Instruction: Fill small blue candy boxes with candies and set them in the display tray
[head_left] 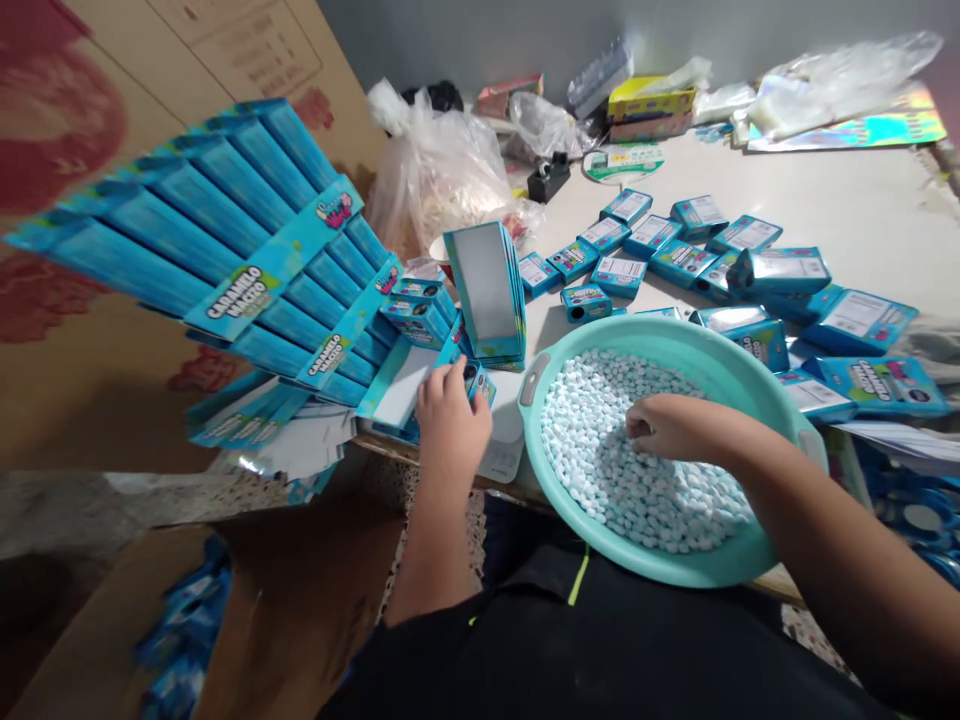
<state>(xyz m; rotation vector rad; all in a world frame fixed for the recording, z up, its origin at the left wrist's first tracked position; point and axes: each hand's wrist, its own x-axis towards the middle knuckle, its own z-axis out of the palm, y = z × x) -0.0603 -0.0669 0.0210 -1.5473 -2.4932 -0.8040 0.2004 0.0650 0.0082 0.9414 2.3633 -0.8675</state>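
Note:
My left hand is at the table's front edge, its thumb and fingers around a small blue candy box with a dark round hole. Part of that box is hidden behind the fingers. Close beside it lies an open blue display tray with a white inside, several small boxes at its far end. My right hand is curled, fingertips down among small pale candies; how many it grips is hidden. The candies fill much of a turquoise basin.
Stacked blue display trays lean at the left by a large cardboard carton. Nested tray pieces stand upright behind my left hand. Several blue boxes lie scattered beyond the basin. A knotted plastic bag sits at the back.

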